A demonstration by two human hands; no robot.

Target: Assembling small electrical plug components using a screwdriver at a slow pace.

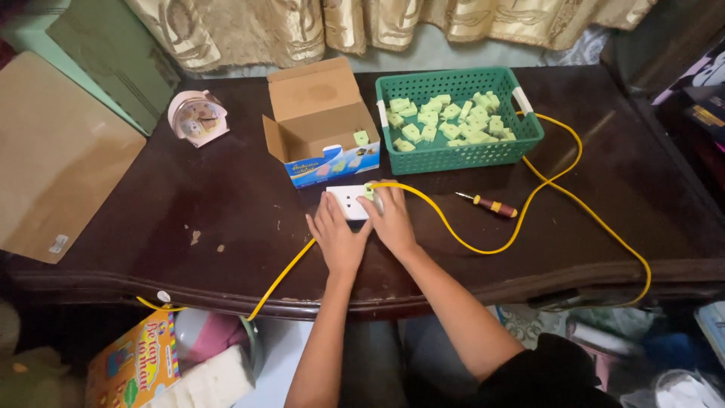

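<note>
Head camera shows our left hand (pixel 337 240) flat, fingers spread, pinning the white socket block (pixel 349 202) just in front of the open cardboard box (pixel 321 121). Our right hand (pixel 390 219) cups its right end, loosely curled over a green plug (pixel 369 190). Pulled, the yellow cable (pixel 483 245) could drag the block.

Glossy dark wood table (pixel 189 204); green plastic basket (pixel 461 155); matt cardboard box (pixel 321 113).
</note>
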